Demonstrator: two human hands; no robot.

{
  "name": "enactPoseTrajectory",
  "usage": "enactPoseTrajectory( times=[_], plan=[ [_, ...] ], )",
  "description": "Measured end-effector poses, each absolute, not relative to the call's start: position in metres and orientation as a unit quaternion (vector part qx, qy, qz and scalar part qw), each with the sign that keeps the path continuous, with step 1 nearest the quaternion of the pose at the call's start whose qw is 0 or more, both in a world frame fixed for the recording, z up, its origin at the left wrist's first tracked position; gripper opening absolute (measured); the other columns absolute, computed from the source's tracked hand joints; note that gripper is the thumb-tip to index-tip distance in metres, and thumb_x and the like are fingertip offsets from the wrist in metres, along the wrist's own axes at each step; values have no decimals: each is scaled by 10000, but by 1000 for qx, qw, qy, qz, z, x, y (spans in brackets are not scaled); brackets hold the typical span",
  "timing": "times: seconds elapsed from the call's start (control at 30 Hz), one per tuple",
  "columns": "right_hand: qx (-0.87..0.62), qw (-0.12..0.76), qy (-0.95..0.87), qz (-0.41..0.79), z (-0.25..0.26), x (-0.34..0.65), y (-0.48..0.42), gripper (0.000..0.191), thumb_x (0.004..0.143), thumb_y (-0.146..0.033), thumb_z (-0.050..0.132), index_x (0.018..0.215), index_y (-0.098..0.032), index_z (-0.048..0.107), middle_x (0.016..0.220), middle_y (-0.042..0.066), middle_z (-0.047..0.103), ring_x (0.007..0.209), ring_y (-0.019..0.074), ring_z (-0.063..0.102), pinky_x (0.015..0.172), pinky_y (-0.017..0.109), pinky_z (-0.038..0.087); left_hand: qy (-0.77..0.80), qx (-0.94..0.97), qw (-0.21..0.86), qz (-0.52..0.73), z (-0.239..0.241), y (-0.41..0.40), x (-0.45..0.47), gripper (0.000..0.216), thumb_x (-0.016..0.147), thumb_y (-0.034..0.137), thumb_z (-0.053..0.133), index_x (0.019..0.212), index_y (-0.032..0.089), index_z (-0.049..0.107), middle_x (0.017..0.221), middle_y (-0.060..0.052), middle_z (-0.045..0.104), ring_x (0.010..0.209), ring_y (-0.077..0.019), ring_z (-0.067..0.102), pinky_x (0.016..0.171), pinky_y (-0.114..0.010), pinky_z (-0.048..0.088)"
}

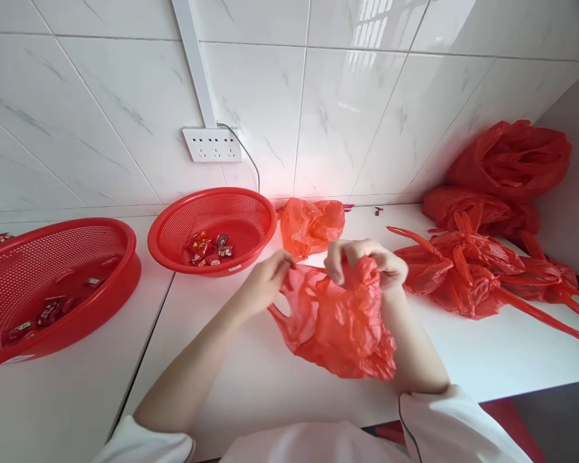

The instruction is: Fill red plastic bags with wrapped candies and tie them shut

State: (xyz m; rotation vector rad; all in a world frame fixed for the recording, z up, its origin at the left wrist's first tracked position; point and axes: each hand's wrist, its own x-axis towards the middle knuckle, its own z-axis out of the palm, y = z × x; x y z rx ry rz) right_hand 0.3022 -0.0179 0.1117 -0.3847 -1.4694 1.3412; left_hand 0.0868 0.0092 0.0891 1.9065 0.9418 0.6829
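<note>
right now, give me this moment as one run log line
left hand: pinching edge of red bag | right hand: gripping same bag | right basket: small wrapped pieces | right side: knotted bags

From my end I see red nearly everywhere. The plastic bag (340, 328) in the middle is a see-through, bright red; the crumpled bag (311, 226) behind it leans orange-red. My two baskets, the left one (120, 283) and the middle one (159, 260), are solid red, their walls patterned with tiny holes. The sweets (212, 249) show red wrappers with bits of yellow, white and near-black. I count the knotted bags (477, 263) as bright red, the bundles (511, 157) as deeper red. I read white on the tabletop (212, 386), socket (213, 145) and sleeve (444, 418), this last piped in dark; the white tiles (251, 83) carry grey marbled veins.
</note>
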Motion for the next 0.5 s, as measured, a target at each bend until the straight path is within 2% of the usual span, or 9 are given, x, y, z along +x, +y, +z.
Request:
enactPoseTrajectory(
  times=[0.07,0.13,0.23,0.3,0.4,0.5],
  plan=[
    [-162,493,-650,556,115,321,-19,418,745,-539,553,488,-225,452,512,30,551,395,133,435,397,283,375,435,730,416,323,93,19,74,228,940,374,364,943,225,536,683,20,555,570,-128,528,574,-256,435],
    [-206,423,-698,540,121,342,-21,444,793,-602,501,592,-210,551,501,19,574,356,111,402,376,260,347,475,733,356,332,100,28,58,204,918,373,407,919,224,546,696,18,539,570,-127,502,551,-248,399],
    [-353,260,-765,472,131,361,-29,378,862,-528,524,798,-182,662,616,23,649,422,104,479,404,233,359,524,749,283,290,111,31,39,190,907,360,414,857,230,544,697,15,533,575,-140,485,540,-256,361],
    [-456,201,-783,373,136,359,-36,284,883,-435,554,811,-197,692,645,18,658,493,116,536,440,232,381,546,756,254,257,115,28,35,192,908,353,402,822,234,526,666,18,526,552,-146,473,526,-261,334],
    [-498,264,-793,231,136,330,-41,241,917,-355,526,833,-214,701,737,26,676,607,135,580,543,258,430,543,773,240,222,116,18,43,200,913,348,389,799,238,512,628,17,510,512,-149,447,501,-263,295],
    [-399,306,-833,231,119,287,-36,208,944,-300,479,961,-217,670,870,40,677,738,154,601,658,287,466,518,782,269,221,117,9,55,213,921,361,375,827,248,529,580,26,459,459,-141,398,466,-261,264]
  ],
)
